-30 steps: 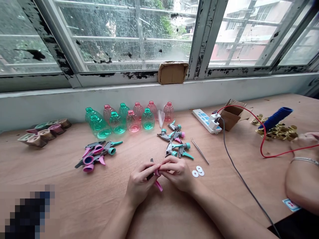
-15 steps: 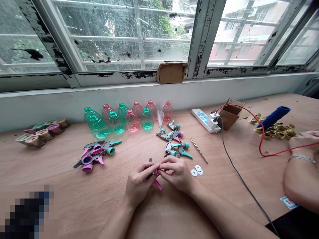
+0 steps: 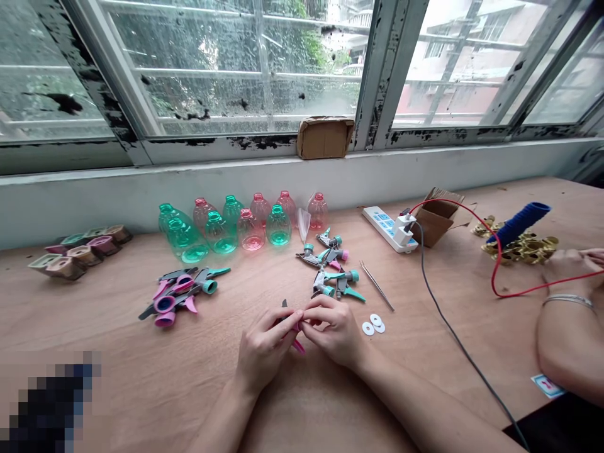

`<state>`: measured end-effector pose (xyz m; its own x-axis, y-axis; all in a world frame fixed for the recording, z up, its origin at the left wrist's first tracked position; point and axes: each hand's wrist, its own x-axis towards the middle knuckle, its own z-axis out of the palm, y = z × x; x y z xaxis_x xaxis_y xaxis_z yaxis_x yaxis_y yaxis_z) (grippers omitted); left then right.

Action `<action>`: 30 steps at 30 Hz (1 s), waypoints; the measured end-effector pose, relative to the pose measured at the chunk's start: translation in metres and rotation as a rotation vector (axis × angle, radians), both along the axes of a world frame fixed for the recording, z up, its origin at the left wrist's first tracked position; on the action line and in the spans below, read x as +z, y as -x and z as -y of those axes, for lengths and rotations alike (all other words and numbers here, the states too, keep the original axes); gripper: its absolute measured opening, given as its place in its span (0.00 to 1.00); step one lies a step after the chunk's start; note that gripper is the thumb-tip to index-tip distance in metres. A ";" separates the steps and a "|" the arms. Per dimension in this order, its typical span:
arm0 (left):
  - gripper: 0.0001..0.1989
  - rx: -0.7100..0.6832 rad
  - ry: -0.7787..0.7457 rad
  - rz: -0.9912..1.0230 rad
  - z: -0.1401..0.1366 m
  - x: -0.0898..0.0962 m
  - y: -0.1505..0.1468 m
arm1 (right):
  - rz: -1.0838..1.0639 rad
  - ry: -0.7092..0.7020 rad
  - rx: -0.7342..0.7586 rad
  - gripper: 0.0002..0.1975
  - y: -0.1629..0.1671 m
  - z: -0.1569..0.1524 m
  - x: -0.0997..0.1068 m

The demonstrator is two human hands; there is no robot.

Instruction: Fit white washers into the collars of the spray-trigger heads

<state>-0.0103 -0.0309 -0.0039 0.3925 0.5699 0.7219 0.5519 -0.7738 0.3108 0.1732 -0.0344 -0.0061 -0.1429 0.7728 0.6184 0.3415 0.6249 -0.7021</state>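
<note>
Between my two hands is a spray trigger head point(image 3: 299, 345) with a pink lever and a dark grey body, mostly hidden by fingers. My left hand point(image 3: 265, 346) is closed around its body. The fingertips of my right hand point(image 3: 336, 327) pinch at its pink collar. Right of my hands lie several white washers point(image 3: 375, 320) and a pair of metal tweezers point(image 3: 376, 285). Past my fingers is a group of grey and teal trigger heads point(image 3: 336, 283). To the left sits a pile of pink and grey trigger heads point(image 3: 182, 292).
Several green and pink clear bottles point(image 3: 221, 234) stand along the wall. A power strip point(image 3: 383, 225) has a grey cable point(image 3: 438, 302) and a red cable point(image 3: 494, 270). At right, another person's arm point(image 3: 569, 333) rests near brass parts point(image 3: 523, 248) and a blue tube point(image 3: 521, 223).
My hands stay in nearly the same place. The pink lever below my left fingers has shifted slightly upward. The other person's hand at the right has moved a little.
</note>
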 end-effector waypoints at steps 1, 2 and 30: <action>0.16 0.004 -0.005 -0.004 0.000 0.000 0.000 | -0.005 0.009 -0.002 0.08 0.000 0.000 -0.001; 0.16 0.008 -0.010 -0.006 0.000 0.001 -0.001 | -0.010 0.016 -0.003 0.09 0.001 0.000 -0.001; 0.13 0.254 0.260 0.032 -0.010 0.008 0.012 | 0.028 -0.079 -0.163 0.11 -0.035 -0.020 0.012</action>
